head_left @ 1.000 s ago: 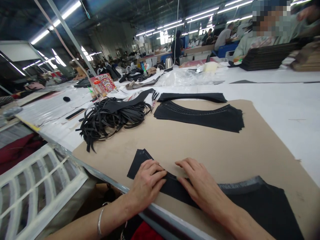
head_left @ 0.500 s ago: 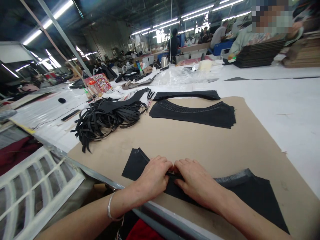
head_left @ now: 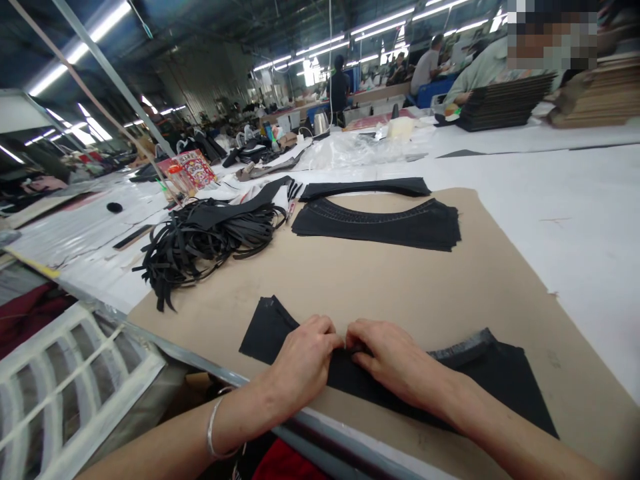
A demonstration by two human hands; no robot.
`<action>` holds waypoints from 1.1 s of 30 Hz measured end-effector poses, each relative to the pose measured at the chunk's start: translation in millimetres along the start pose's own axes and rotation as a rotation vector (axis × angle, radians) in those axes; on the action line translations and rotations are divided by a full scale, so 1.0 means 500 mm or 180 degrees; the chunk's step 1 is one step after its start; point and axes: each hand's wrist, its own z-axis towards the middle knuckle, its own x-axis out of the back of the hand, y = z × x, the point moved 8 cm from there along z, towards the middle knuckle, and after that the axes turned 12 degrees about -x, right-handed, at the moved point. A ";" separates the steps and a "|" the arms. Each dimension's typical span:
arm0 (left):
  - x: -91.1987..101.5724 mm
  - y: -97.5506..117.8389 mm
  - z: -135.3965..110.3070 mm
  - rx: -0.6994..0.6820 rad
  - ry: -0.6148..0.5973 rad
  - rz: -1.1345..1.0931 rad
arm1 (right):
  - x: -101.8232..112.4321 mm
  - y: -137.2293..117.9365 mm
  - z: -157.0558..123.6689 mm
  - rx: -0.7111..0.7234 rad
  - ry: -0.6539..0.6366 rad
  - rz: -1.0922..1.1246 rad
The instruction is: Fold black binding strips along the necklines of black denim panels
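Observation:
A curved black fabric piece (head_left: 265,327) lies on the brown cardboard sheet (head_left: 400,280) at the table's near edge. My left hand (head_left: 305,357) and my right hand (head_left: 390,357) rest side by side on its upper edge, fingertips meeting at the middle. Both hands have their fingers curled and pinching the fabric's edge. The right part of the piece (head_left: 500,383) spreads out past my right forearm, with a grey band along its top.
A stack of curved black pieces (head_left: 380,223) lies further back on the cardboard, a single black strip (head_left: 365,188) behind it. A tangle of black straps (head_left: 205,237) sits to the left. A white grille (head_left: 70,387) is at lower left. Other people work at far tables.
My hands have come together at the middle of the fabric's edge; their flat fingers have curled into a pinch. The view has shifted slightly.

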 end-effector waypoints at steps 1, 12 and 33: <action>-0.002 0.003 -0.002 -0.0042 0.0019 0.0004 | 0.000 0.000 -0.003 0.0070 0.0020 0.0035; -0.032 0.024 -0.048 -0.0323 0.0295 -0.0117 | 0.001 0.017 -0.040 0.0487 0.0064 0.0133; -0.045 0.059 -0.058 -0.0662 0.0501 0.0703 | 0.032 0.059 -0.098 0.0902 0.0309 -0.0431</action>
